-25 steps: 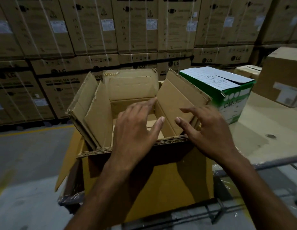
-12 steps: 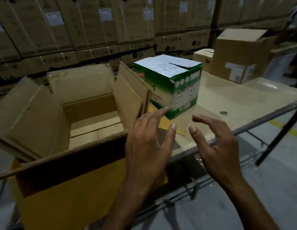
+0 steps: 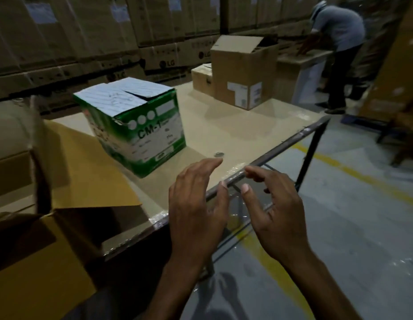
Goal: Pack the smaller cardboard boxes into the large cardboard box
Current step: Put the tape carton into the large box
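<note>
Now left hand [image 3: 196, 204] and right hand [image 3: 277, 209] spread, empty.

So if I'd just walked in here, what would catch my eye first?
Probably the green and white printed cardboard box, marked CM-1, standing near the middle of the pale table top. Right in front, the left hand and right hand hover empty over the table's near edge, fingers spread. Behind everything rises a wall of stacked brown cartons.
</note>
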`<control>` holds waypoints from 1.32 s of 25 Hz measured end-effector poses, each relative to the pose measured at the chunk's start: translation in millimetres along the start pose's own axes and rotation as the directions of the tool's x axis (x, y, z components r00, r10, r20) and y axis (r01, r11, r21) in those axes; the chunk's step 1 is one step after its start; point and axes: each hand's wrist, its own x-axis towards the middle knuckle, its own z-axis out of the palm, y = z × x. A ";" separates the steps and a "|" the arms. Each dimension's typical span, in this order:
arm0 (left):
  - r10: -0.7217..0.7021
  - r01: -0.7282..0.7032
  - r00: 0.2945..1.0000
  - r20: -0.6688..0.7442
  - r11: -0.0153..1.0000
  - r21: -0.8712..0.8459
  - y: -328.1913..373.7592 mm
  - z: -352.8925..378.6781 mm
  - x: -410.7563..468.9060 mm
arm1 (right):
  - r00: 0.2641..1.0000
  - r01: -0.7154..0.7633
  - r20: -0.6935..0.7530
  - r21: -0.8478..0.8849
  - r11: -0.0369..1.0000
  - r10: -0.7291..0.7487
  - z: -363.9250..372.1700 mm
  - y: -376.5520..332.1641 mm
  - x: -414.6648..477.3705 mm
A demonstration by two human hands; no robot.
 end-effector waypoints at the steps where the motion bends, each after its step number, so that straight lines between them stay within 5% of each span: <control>1: 0.003 -0.004 1.000 0.019 1.000 0.010 9.7 17.7 7.6 | 0.999 -0.033 -0.007 -0.017 0.999 0.033 -12.1 15.9 7.2; 9: -0.057 0.049 0.983 0.172 0.997 0.051 25.6 142.7 71.8 | 0.979 -0.198 0.009 -0.145 0.969 0.201 -50.8 137.1 79.5; 19: -0.177 0.189 0.963 0.204 0.981 -0.041 -35.1 310.7 191.1 | 0.963 -0.209 0.148 -0.131 0.969 0.227 -2.9 271.6 239.0; 25: -0.306 0.301 0.943 0.127 0.952 0.058 -72.9 360.2 245.4 | 0.926 -0.194 0.326 -0.021 0.981 0.190 53.7 329.4 315.2; 33: -0.495 0.522 0.853 -0.168 0.789 0.324 -106.3 364.4 255.0 | 0.794 -0.124 0.606 0.235 0.964 -0.046 142.5 358.4 385.6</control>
